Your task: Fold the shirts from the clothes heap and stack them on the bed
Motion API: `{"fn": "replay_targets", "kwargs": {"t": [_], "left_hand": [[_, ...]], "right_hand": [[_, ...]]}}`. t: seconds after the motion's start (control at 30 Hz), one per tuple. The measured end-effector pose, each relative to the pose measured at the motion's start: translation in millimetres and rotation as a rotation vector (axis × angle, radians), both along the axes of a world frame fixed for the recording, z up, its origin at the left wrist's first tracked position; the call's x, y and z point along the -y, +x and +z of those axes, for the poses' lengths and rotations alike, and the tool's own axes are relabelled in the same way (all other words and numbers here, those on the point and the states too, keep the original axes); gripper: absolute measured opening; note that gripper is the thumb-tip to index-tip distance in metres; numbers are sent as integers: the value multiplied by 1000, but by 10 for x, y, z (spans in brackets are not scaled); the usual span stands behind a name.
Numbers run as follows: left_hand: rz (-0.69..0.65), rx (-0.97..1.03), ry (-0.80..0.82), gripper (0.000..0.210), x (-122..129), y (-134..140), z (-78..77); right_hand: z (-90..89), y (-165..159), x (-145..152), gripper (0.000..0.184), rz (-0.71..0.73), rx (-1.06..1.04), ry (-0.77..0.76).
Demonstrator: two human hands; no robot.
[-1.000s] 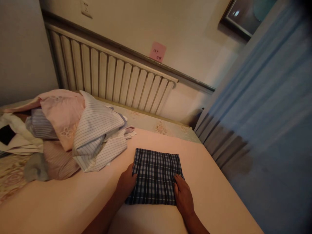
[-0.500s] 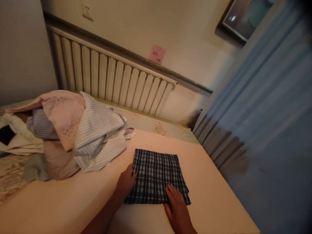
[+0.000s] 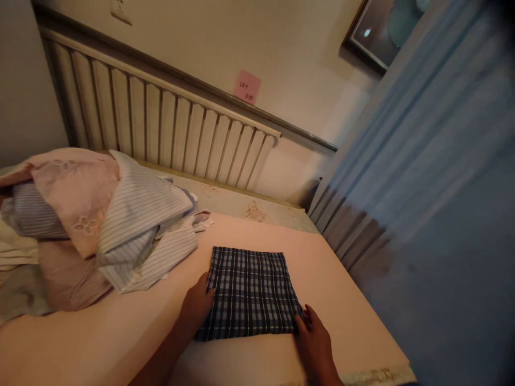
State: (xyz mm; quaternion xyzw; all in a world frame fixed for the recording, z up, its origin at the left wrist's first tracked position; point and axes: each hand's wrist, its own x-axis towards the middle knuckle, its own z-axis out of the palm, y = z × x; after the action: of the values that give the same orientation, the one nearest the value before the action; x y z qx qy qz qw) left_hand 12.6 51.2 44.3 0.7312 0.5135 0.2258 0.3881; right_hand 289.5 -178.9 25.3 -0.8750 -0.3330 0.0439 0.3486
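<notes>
A folded dark blue plaid cloth [image 3: 249, 289] lies flat on the pink sheet, roughly square in outline. My left hand [image 3: 197, 304] is at its left edge, thumb on top and the other fingers mostly hidden by the edge. At the near right corner, my right hand [image 3: 316, 343] has that corner between thumb and fingers. The fingertips there are partly in shadow.
A heap of clothes, with a striped shirt [image 3: 140, 214] and a pink garment [image 3: 80, 187], lies on the left. Behind the bed stand a radiator [image 3: 161, 118] and a wall with a pink note [image 3: 247, 87]. A blue curtain [image 3: 422, 214] hangs along the right.
My right hand has moved from the top of the cloth's near edge to its right corner. The layers sticking out there now lie even. The left hand stays at the left edge.
</notes>
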Motion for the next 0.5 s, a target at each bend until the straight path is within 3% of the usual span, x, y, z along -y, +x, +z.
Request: {"fn": "replay_targets", "kwargs": {"t": [0.07,0.2,0.4,0.5], "left_hand": [[11,-16,20,47,3,0,11],[17,-39,41,45,2,-4,31],[9,-47,65,43,-50,-5,-31],[16,-52,72,42,-91,2,-77]], "right_hand": [[24,135,-33,47,-82,-214,51],[59,198,-148,27,-116,-617,156],[116,87,-327,41,-117,-1000,243],[181,167,-445,45,-17,-1059,236]]}}
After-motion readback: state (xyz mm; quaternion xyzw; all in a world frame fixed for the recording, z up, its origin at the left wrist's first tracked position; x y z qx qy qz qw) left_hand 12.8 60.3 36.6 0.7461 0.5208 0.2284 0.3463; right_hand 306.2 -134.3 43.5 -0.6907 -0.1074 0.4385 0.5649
